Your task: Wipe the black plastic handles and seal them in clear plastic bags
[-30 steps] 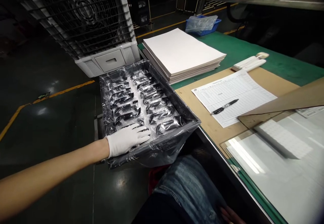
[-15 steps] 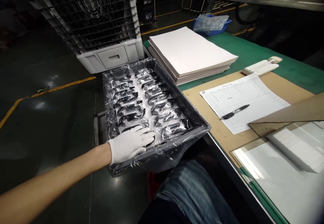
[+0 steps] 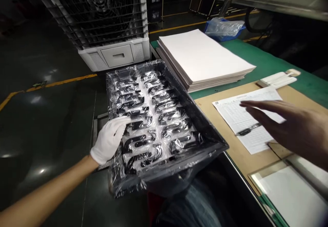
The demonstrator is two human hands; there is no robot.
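Observation:
A black tray (image 3: 210, 128) lined with clear plastic film holds two columns of black S-shaped parts (image 3: 139, 141), wrapped in clear film. My left hand (image 3: 110, 139), in a white glove, is over the tray's left side, its fingertips close to the parts in the left column. Its fingers are stretched out with a small gap at the thumb, and nothing shows in them. Bare and slightly blurred, my right hand (image 3: 294, 128) hovers above the printed sheet (image 3: 230, 109) and a black pen (image 3: 247, 130), thumb and fingers apart, holding nothing.
A tall stack of white sheets (image 3: 205, 56) stands right of the tray on the green bench (image 3: 258, 59). Behind it sits a blue bin (image 3: 241, 32) with plastic bags. A large fan unit (image 3: 118, 54) is beyond the tray. Glass (image 3: 289, 186) lies at the lower right.
My left hand has moved back and left from the near parts to the tray's left side. The near left parts are now uncovered. My right hand has entered from the right.

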